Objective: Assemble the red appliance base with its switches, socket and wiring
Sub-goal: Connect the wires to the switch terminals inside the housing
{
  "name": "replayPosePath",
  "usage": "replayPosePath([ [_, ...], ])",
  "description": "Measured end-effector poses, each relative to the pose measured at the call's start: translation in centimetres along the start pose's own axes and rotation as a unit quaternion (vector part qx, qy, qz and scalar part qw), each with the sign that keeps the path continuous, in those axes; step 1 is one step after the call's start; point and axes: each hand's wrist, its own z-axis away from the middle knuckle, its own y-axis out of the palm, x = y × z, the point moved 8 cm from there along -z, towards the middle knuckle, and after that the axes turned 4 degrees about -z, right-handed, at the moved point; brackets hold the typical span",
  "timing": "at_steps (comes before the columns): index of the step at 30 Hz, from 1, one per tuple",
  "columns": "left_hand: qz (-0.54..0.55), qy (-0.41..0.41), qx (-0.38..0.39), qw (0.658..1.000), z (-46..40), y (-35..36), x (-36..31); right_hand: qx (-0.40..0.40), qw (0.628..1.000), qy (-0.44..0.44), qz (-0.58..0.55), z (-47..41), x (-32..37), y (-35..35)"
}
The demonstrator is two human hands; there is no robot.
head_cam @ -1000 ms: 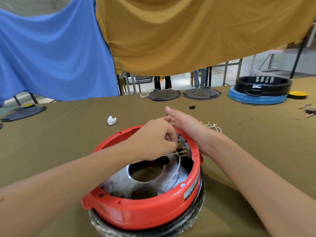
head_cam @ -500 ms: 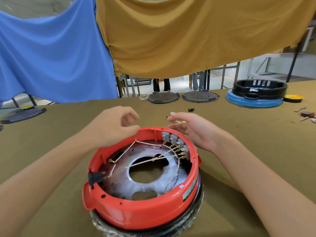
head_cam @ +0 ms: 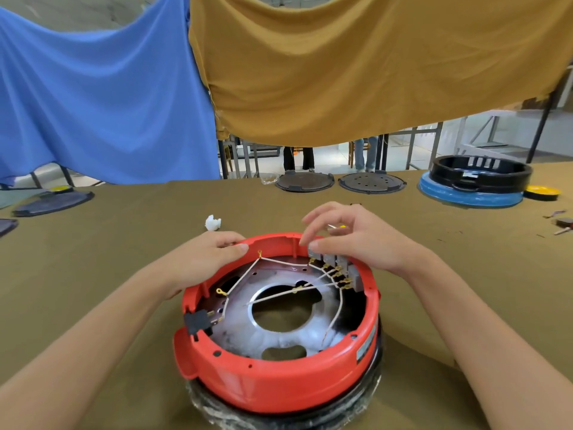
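Observation:
The round red appliance base (head_cam: 279,380) lies upside down on a black ring in the middle of the table. Inside it are a metal plate, white wires (head_cam: 297,290) with brass terminals, a row of grey switches (head_cam: 341,268) at the far right rim and a black socket (head_cam: 198,321) at the left rim. My left hand (head_cam: 204,259) grips the far left rim. My right hand (head_cam: 356,240) hovers over the far right rim, fingers spread, fingertips touching the first grey switch.
A white crumpled scrap (head_cam: 213,222) lies just beyond the base. Two dark round lids (head_cam: 305,183) and a black shell on a blue ring (head_cam: 474,184) stand at the table's far edge. Small tools (head_cam: 561,225) lie at the right. Blue and ochre cloths hang behind.
My left hand left the switch terminals, lifted clear, then came down onto the far left rim. My right hand moved from beside the rim to over the switches.

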Motion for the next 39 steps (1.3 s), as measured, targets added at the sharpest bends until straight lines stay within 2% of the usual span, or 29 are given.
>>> replayPosePath([
  [2,0.007,0.002,-0.002,1.000,0.0,0.0,0.0,0.076,0.995,-0.006,0.067,0.3,0.6,1.4],
  [7,-0.001,-0.001,-0.008,1.000,-0.1,0.0,0.2,0.129,0.985,0.016,0.113,1.0,0.4,2.2],
  [11,0.003,-0.004,-0.008,1.000,-0.1,0.0,0.4,0.135,0.983,0.023,0.125,1.1,0.2,2.4],
  [23,0.009,0.007,-0.002,1.000,-0.3,0.1,0.6,0.183,0.982,0.045,0.029,1.5,-0.1,2.7],
  [32,0.019,0.008,-0.004,1.000,-0.2,0.2,0.6,0.196,0.979,0.043,0.021,1.6,-0.2,2.7],
  [34,-0.040,0.044,-0.057,0.997,0.0,-0.8,-0.4,0.191,0.980,0.042,0.024,1.6,-0.2,2.6],
  [36,-0.099,0.128,-0.147,0.976,1.2,-2.3,-2.9,0.187,0.981,0.045,0.031,1.5,-0.3,2.6],
  [37,-0.105,0.171,-0.160,0.967,2.0,-2.5,-4.3,0.185,0.981,0.046,0.037,1.4,-0.3,2.6],
  [39,-0.129,0.230,-0.098,0.960,3.3,-1.2,-6.4,0.177,0.982,0.046,0.048,1.3,-0.4,2.6],
])
